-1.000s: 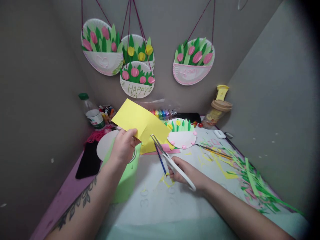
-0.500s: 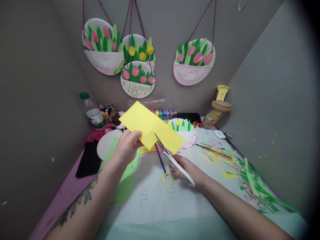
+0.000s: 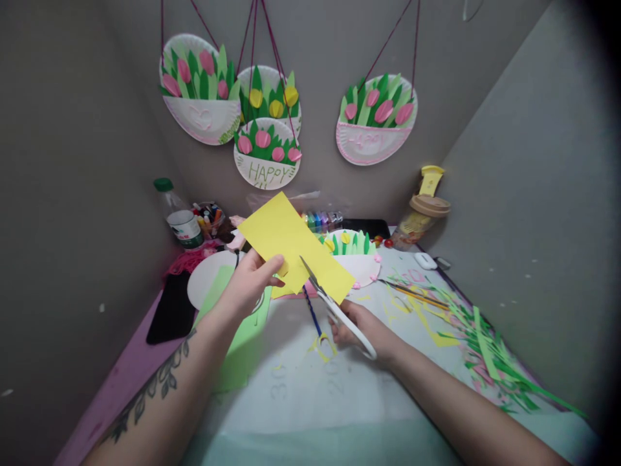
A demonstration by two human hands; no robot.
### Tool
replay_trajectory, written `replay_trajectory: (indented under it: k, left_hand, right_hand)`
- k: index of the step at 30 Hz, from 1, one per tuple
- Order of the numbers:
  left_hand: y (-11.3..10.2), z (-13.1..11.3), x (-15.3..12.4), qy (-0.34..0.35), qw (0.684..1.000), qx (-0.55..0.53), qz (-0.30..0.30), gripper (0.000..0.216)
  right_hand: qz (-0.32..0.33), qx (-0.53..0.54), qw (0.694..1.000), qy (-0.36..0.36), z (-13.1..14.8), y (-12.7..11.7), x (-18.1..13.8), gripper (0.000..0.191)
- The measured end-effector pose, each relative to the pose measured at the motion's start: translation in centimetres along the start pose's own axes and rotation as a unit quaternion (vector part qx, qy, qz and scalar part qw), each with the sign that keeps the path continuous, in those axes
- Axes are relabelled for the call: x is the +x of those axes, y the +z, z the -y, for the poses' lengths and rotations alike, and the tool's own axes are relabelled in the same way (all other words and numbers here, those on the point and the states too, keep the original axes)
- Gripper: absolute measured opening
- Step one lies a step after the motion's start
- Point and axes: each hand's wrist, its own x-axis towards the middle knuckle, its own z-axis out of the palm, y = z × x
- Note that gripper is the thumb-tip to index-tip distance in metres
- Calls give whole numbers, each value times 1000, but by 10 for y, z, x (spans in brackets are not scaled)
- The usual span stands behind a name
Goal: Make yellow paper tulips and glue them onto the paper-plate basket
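Note:
A sheet of yellow paper [image 3: 286,236] is pinched in my left hand [image 3: 250,281], thumb on top at its lower left edge. My right hand [image 3: 359,327] grips white-handled scissors [image 3: 334,307], their blades at the paper's lower edge with the tip over its middle. A cut runs in from that edge, and a small flap lies beside my left thumb. Below the paper, a dark blue pencil [image 3: 314,314] rests on the table near a ring-like yellow scrap [image 3: 324,347]. Light green paper [image 3: 242,362] lies under my left forearm.
A half paper plate [image 3: 356,266] with paper flowers lies behind the scissors. Green, pink and yellow offcuts [image 3: 490,359] cover the right side. A black phone [image 3: 172,307], a bottle [image 3: 182,220] and a pen holder [image 3: 209,220] stand or lie left. Decorated plates [image 3: 377,123] hang on the wall.
The yellow paper has turned clockwise and shifted slightly right at its top. My left thumb has moved a little further onto it. The scissors have barely moved.

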Motion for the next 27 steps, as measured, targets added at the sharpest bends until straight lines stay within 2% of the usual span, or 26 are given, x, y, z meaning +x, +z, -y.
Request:
replay_trajectory:
  k: [4,12,18,27]
  left_hand:
    - [1,-3,-4,3,997,60,50,45]
    - [3,-2,-3,1,994,101,47,33]
    - [1,-4,-1,-5,993,106,49,34]
    - [-1,-2,1,-10,993,98,58,34]
  right_hand:
    - [-37,-6,999,26,-2,1,3,29]
    - [-42,-3,999,29,4,4,1,25]
    - [-47,-17,998,33,10,6,-1,24]
    - [-51,-12,998,44,2,2,2,21]
